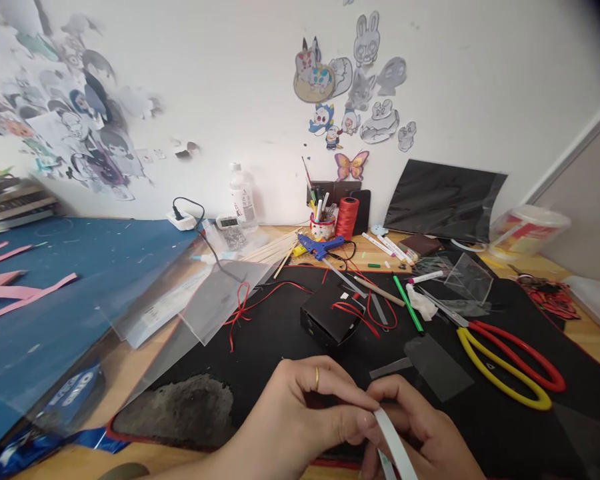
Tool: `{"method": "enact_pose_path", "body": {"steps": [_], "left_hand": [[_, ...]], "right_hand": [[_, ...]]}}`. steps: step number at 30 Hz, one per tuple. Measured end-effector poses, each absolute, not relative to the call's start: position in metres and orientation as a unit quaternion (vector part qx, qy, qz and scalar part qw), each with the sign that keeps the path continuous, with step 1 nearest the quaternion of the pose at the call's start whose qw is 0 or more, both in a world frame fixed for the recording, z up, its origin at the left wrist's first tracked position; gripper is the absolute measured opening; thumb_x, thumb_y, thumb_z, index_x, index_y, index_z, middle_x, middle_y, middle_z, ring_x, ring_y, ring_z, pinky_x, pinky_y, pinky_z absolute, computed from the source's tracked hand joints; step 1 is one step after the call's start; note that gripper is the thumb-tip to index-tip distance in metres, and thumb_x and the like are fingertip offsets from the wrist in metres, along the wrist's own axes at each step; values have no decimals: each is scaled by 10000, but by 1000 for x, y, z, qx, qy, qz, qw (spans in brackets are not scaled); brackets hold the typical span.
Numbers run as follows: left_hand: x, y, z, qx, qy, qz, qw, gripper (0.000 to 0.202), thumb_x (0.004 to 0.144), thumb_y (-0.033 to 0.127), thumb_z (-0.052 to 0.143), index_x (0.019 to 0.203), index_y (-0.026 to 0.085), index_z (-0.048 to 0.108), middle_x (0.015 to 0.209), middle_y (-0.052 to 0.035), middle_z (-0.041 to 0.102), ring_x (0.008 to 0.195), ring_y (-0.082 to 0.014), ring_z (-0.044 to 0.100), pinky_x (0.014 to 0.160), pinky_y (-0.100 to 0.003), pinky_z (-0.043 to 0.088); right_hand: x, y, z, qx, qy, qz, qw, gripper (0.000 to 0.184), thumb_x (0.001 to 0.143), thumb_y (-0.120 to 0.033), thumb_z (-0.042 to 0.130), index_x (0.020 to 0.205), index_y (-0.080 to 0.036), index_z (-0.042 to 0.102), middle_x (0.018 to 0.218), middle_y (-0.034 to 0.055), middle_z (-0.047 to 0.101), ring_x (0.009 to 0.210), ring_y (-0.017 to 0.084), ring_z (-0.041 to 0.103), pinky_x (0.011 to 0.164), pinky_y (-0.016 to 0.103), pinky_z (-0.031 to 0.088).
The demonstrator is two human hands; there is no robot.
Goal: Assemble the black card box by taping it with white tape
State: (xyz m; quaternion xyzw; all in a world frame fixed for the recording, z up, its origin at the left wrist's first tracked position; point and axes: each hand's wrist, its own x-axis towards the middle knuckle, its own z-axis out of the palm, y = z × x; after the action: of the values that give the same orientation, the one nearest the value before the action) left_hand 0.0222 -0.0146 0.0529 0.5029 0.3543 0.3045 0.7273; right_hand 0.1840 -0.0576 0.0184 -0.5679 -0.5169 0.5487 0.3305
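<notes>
Black work mat (pixel 280 333) is laid over the wooden desk's near middle, seemingly as the working surface; loose parts are spread on it. Blue cutting mat (pixel 80 267) is pushed left, with clear plastic sheets (pixel 215 300) overlapping both mats (parked aside, by the look of it). Black foil sheet (pixel 440 200) is leaned on the wall, off the surface.

Scissors (pixel 500 357) are left shut on the mat on the right side, handles toward the near edge, probably for a quick pickup. Small black box (pixel 327 320) is set mid-mat, red wires (pixel 260 297) trailing from and over it.

Both hands are held low at the mat's near edge. White strip (pixel 393 443) is pinched at its upper end between thumb and forefinger of the left hand (pixel 300 413), likely to keep that end steady. Right hand (pixel 425 427) is curled beside and under the strip.

Not resolved: strip's lower end is cut off by the frame bottom. Right fingertips are hidden behind the left fingers, so whether the strip is actually gripped there cannot be told. Mat's worn grey patch is unidentified.
</notes>
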Motion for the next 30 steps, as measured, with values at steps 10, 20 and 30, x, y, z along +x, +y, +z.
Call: {"method": "enact_pose_path", "body": {"steps": [10, 20, 30], "left_hand": [[16, -1, 58, 433, 407, 147, 791, 275, 527, 267, 795, 734, 126, 680, 647, 10, 630, 573, -68, 552, 545, -172, 436], [20, -2, 62, 554, 382, 188, 716, 137, 603, 170, 741, 678, 121, 638, 636, 49, 600, 606, -55, 523, 605, -160, 410], [15, -9, 59, 721, 416, 222, 507, 89, 659, 209, 727, 740, 184, 700, 786, -4, 654, 735, -128, 599, 681, -218, 445]], "right_hand": [[201, -53, 14, -521, -768, 223, 297, 82, 851, -218, 462, 792, -259, 501, 610, -96, 663, 518, 79, 636, 479, 143, 455], [205, -44, 25, -487, -794, 30, 363, 96, 809, -156, 502, 797, -224, 568, 824, -21, 713, 728, 113, 673, 653, 203, 503], [203, -44, 26, -514, -777, 25, 364, 123, 825, -178, 493, 803, -233, 601, 738, -36, 707, 644, 111, 672, 591, 204, 512]]}}
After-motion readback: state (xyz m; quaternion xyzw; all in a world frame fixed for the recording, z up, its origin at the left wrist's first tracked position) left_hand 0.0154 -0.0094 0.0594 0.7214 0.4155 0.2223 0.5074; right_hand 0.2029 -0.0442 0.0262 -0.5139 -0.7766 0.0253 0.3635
